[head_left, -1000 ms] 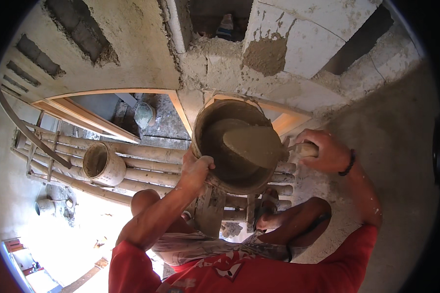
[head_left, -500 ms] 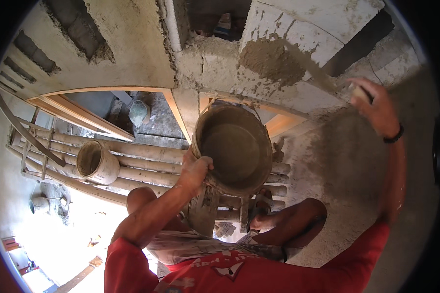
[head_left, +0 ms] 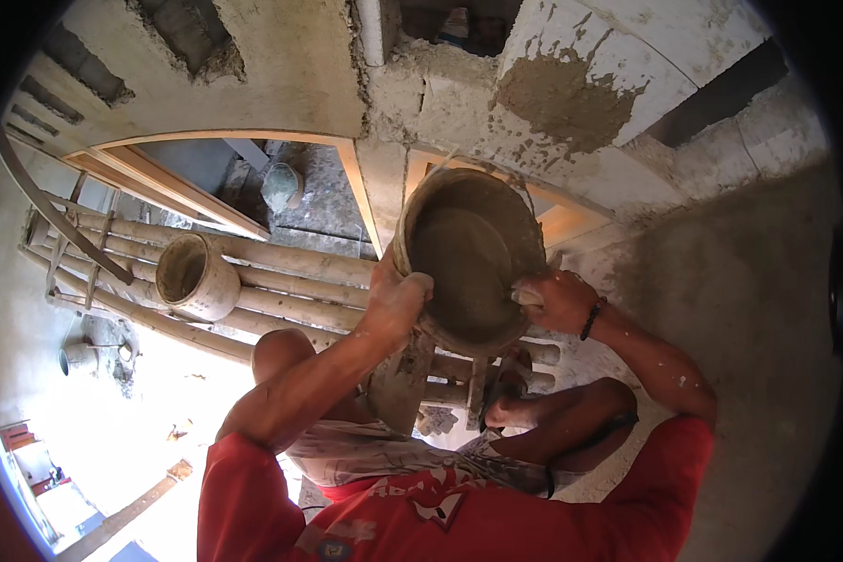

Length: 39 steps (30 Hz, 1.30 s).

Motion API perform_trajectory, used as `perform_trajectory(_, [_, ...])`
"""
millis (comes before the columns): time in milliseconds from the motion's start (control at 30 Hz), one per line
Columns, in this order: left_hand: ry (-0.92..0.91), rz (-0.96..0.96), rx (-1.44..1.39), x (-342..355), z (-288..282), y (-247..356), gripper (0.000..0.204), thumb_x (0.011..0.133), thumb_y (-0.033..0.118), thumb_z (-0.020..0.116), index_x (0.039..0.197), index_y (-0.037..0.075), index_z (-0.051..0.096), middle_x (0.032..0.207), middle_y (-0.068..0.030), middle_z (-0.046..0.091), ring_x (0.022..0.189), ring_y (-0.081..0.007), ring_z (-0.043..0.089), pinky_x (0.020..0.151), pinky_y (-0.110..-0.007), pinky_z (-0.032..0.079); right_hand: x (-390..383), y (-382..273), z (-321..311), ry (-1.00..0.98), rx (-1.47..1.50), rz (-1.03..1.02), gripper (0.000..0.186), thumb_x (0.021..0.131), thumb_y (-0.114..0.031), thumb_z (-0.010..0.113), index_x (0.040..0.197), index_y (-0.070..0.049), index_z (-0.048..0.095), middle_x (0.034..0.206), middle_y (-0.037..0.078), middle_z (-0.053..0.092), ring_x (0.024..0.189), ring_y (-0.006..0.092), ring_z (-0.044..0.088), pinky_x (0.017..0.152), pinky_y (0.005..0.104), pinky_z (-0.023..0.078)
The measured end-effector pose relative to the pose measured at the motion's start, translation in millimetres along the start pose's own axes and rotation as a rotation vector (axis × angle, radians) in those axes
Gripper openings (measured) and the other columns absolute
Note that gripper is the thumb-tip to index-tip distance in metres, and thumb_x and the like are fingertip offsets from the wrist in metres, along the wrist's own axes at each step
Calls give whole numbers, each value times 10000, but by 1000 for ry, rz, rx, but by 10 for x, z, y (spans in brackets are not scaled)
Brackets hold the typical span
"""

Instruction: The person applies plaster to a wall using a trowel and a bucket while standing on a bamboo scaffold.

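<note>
My left hand (head_left: 393, 304) is closed on the left rim of a mortar-caked bucket (head_left: 482, 195), which is tilted in front of my knees. Grey wet mortar (head_left: 459, 267) lies inside it. At the bucket's right rim, my right hand (head_left: 564, 300) is closed round a trowel, its pale handle end (head_left: 527, 296) showing at the fingers. The trowel's blade cannot be made out. Beyond the bucket, a splattered patch of wet mortar (head_left: 571, 101) clings to the white block wall (head_left: 651, 42).
Under me runs a platform of bamboo poles (head_left: 300, 286), with a second bucket (head_left: 197, 276) standing on it to the left. Wooden frames (head_left: 351, 178) edge openings in the wall ahead. A plastered wall (head_left: 740, 309) rises close on my right. Bright ground shows below the platform at left.
My right hand has come down with the trowel from the wall at upper right to the bucket's right rim. My left hand keeps its hold on the bucket. The view has shifted slightly.
</note>
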State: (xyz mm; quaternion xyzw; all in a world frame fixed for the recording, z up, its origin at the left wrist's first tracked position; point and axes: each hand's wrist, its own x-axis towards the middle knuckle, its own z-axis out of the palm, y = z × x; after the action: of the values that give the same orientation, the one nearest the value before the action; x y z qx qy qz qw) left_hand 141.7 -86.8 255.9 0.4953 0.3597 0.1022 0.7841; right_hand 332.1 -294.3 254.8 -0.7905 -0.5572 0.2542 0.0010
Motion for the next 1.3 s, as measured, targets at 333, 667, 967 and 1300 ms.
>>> perform_trajectory(333, [83, 15, 15, -17, -14, 84, 454, 675, -23, 529, 1126, 14, 569, 794, -30, 558, 571, -109, 470, 444, -246, 357, -304, -121, -861, 329, 137, -167, 405, 779, -209, 701, 1158, -94, 618, 951, 167, 675, 872, 359, 655, 801, 428, 528])
perform_trajectory(667, [42, 26, -65, 13, -11, -8, 470, 679, -62, 516, 1141, -5, 582, 850, -52, 595, 676, -144, 541, 554, -259, 449, -448, 257, -2126, 299, 279, -20, 419, 798, -229, 741, 1137, -13, 625, 906, 56, 622, 731, 130, 572, 659, 276, 481])
perform_trajectory(967, [27, -50, -29, -31, -161, -19, 464, 685, -52, 525, 1146, -11, 568, 847, -54, 591, 692, -134, 550, 544, -254, 449, -792, 49, -2689, 568, 196, 6, 533, 840, -362, 710, 1234, -22, 592, 980, 25, 598, 839, 114, 534, 743, 265, 467])
perform_trajectory(1300, [-5, 14, -70, -87, -116, -59, 552, 699, -38, 511, 1250, -20, 527, 884, -64, 586, 691, -120, 515, 582, -263, 442, -275, -197, -733, 288, -510, 46, 387, 805, -183, 641, 1184, -125, 593, 1052, 184, 624, 893, 384, 636, 810, 486, 515])
